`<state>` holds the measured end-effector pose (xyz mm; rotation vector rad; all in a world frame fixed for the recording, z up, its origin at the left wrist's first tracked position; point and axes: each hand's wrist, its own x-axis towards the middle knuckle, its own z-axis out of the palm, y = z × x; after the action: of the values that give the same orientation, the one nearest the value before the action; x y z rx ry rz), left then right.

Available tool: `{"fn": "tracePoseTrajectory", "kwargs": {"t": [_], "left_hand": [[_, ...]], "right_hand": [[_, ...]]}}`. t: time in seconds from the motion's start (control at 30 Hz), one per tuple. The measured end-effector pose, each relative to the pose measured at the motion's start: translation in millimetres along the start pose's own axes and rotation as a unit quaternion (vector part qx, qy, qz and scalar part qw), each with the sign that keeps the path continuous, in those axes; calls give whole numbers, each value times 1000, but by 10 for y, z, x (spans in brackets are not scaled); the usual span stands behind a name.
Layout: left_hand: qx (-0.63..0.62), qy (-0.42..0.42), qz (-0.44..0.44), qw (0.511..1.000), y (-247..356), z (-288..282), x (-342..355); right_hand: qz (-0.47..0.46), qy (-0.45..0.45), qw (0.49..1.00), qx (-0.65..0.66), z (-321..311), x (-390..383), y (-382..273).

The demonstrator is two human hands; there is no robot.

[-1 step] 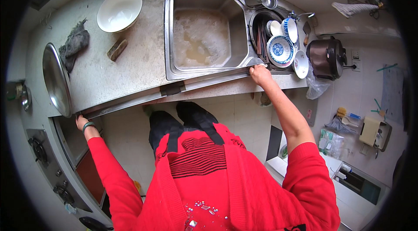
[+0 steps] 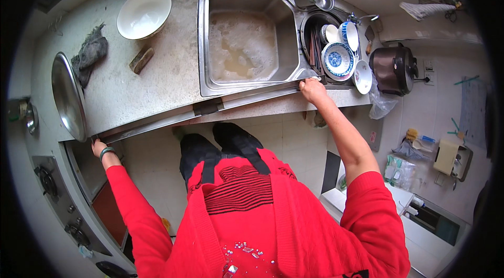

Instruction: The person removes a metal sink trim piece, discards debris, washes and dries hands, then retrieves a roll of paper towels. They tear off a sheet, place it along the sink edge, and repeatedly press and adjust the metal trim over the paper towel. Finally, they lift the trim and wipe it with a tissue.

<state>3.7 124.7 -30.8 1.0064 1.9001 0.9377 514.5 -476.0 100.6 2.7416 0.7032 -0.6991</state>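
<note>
- A pale, stained counter (image 2: 168, 78) is being seen from above, curving across the upper half of the view.
- A long metal strip (image 2: 262, 97), bearing a dark patch near its middle, is being held in front of the counter's near edge, slanting lower toward the left.
- A steel sink (image 2: 203, 42), part-filled with cloudy, foamy water, is being framed by the counter, beyond the strip.
- A round metal lid (image 2: 68, 97) is being shown tilted at the counter's left end, near the left hand.
- A white bowl (image 2: 143, 13) is being supported by the counter, left of the sink.
- The strip's right end is being grasped by the right hand (image 2: 312, 89), fingers curled, near a blue-patterned bowl (image 2: 337, 61).
- Its left end is being gripped by the left hand (image 2: 98, 147); those fingertips are being partly hidden.
- A green bangle (image 2: 107, 150) is being worn on the left wrist.
</note>
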Motion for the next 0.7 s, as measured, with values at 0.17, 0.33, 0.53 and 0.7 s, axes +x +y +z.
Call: {"fn": "tracePoseTrajectory", "kwargs": {"t": [0.17, 0.33, 0.53, 0.7], "left_hand": [[42, 21, 50, 998, -3, 11, 32], [61, 42, 52, 996, -2, 13, 14], [23, 44, 45, 998, -56, 39, 82], [62, 43, 85, 994, -35, 43, 41]], "right_hand": [[15, -39, 998, 46, -19, -72, -407], [-88, 5, 993, 79, 7, -256, -940], [-237, 34, 966, 101, 54, -446, -1762], [-288, 95, 907, 293, 140, -593, -2493]]}}
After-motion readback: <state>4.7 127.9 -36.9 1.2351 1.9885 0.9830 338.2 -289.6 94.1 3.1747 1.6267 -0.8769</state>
